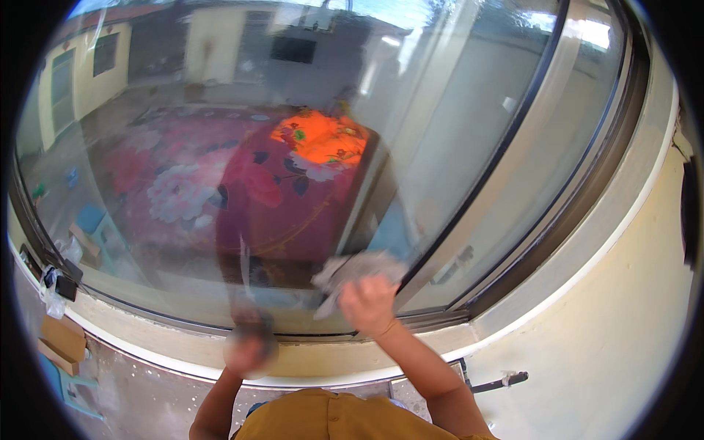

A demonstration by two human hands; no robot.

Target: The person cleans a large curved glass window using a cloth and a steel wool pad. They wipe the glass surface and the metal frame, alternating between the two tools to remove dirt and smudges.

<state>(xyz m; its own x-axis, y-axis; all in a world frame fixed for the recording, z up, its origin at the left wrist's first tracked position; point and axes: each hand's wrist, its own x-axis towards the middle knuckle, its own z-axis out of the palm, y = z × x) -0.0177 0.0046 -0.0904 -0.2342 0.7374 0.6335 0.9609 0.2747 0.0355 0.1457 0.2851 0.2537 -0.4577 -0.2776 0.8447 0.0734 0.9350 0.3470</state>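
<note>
My right hand (369, 306) grips a crumpled grey cloth (360, 270), spread against the lower part of a large window pane (181, 264), beside the dark upright edge of the sliding frame (467, 192). Lower and to the left, my left hand (245, 355) is blurred by motion in front of the window sill (308, 353). It seems closed around a dark, rounded object (263, 334), too smeared to identify.
Through the glass show a floral bed cover (275, 203) and a bright orange cloth (324, 137), mixed with yard reflections. On the sill's left end sit a plastic bag (54, 300) and a small black box (66, 287). A cardboard box (61, 341) rests on a blue stool (69, 385).
</note>
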